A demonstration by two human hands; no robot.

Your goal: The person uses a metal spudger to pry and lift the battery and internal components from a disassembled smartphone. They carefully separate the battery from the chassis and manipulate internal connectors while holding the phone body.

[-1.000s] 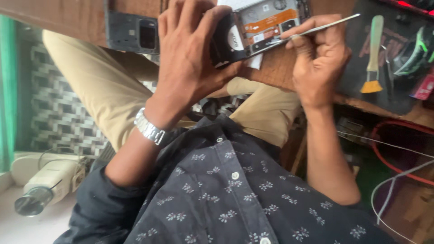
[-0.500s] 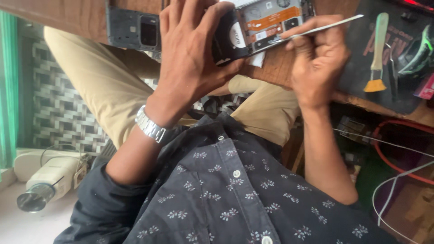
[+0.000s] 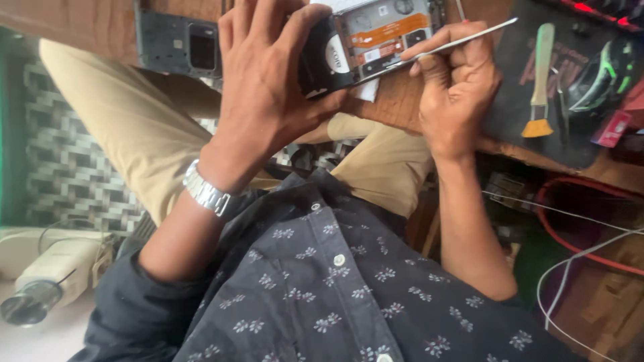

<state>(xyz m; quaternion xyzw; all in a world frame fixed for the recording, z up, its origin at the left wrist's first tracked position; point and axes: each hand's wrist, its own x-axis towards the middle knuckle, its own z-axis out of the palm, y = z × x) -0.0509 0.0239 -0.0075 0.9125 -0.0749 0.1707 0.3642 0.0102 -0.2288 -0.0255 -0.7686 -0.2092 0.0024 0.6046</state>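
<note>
Head view looks down along the person's own body, and I go from left to right. At the far left stands a white device with a clear round end (image 3: 40, 281) on a pale surface, and above it, on the wooden bench edge (image 3: 396, 100), lies a dark phone back cover (image 3: 178, 47) with a camera opening. Next comes the left hand (image 3: 268, 87), with a metal wristwatch (image 3: 206, 191) on its wrist; its fingers are curled and pressed around the left end of the opened phone (image 3: 376, 40), the thumb (image 3: 315, 107) clamped under the lower edge. The phone is held just above the bench, its inner side up, showing an orange strip and small parts. The right hand (image 3: 456, 94) holds a thin metal tool (image 3: 449, 45); thumb and forefinger pinch the shaft, the other fingers are folded into the palm, and the tip rests on the board near the phone's lower edge. Further right, on a dark mat (image 3: 510, 121), lies a small brush with a pale green handle (image 3: 540, 80), and a red cable loop (image 3: 570, 228) hangs below. I judge that the tool could slip if pushed too hard, and scratch the board or tear a thin flex strip. Also the phone is gripped at one end only, so it may twist out of the hand.
</note>
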